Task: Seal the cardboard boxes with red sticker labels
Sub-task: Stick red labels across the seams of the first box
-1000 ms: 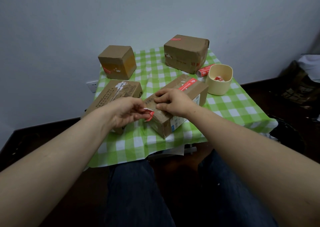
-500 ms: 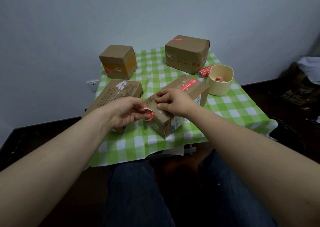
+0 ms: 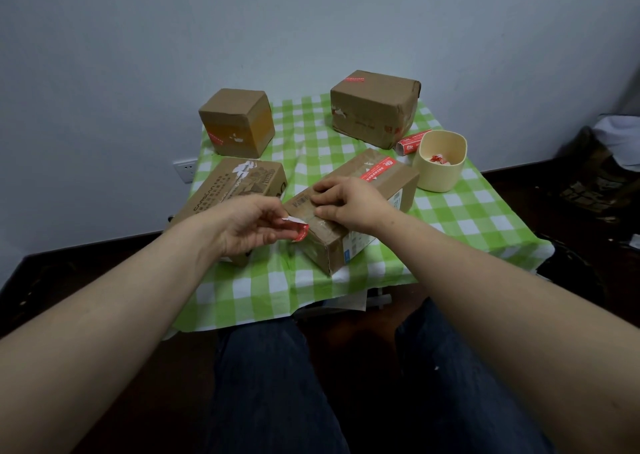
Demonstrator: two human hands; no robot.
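Observation:
A long cardboard box (image 3: 367,218) lies diagonally at the table's near middle, with one red sticker label (image 3: 377,170) stuck on its far top. My right hand (image 3: 346,202) rests on the near end of its top, fingers curled and pressing the flap down. My left hand (image 3: 249,226) pinches a red sticker with white backing (image 3: 298,229) just left of that box's near corner. Another flat box (image 3: 235,186) lies under and behind my left hand. Two more boxes stand at the back: a cube (image 3: 237,122) on the left, a larger one (image 3: 374,107) on the right.
A cream cup (image 3: 440,160) holding red and white scraps stands right of the long box. A roll of red stickers (image 3: 412,141) lies behind it. The green checked tablecloth (image 3: 467,225) hangs over the near edge above my knees. Dark bags sit on the floor at right.
My left hand has drawn the sticker slightly left and down, so more of its white backing shows. My right hand stays on the box top.

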